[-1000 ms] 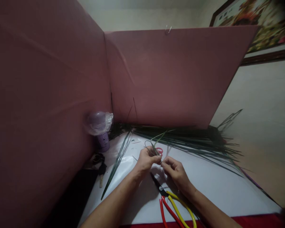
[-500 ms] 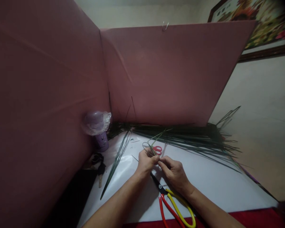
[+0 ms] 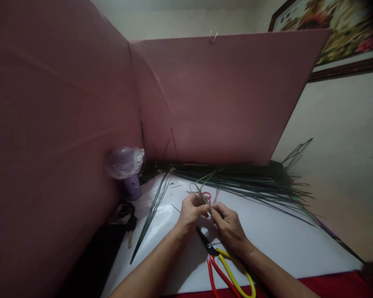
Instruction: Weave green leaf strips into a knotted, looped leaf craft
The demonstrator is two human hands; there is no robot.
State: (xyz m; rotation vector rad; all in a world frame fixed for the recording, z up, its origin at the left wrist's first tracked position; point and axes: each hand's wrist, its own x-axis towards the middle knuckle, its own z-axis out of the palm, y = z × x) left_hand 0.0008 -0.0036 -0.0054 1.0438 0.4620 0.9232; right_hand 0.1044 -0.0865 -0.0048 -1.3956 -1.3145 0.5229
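Observation:
Over the white table surface (image 3: pixel 276 244), my two hands meet at the fingertips. My left hand (image 3: pixel 192 210) is closed in a pinch on thin green leaf strips (image 3: pixel 201 188), whose ends loop and stick out beyond the fingers. My right hand (image 3: pixel 229 223) pinches close beside the left thumb, on the lower end of the strips; the exact spot is partly hidden by the fingers. Just behind the hands, the red handles of small scissors (image 3: pixel 207 196) show. Below them lie large scissors (image 3: pixel 213 252) with black blades and one red and one yellow handle.
A big pile of long green leaves (image 3: pixel 236 178) runs along the back. A smaller leaf bunch (image 3: pixel 151 221) lies at left, near a purple cup (image 3: pixel 132 186) with a plastic-covered top and a key (image 3: pixel 131 227). Pink panels (image 3: pixel 217 99) stand behind and at left.
The fingertips have shifted slightly, and the leaf strips between them have turned a little. Both hands keep their pinch. The whole view has moved slightly.

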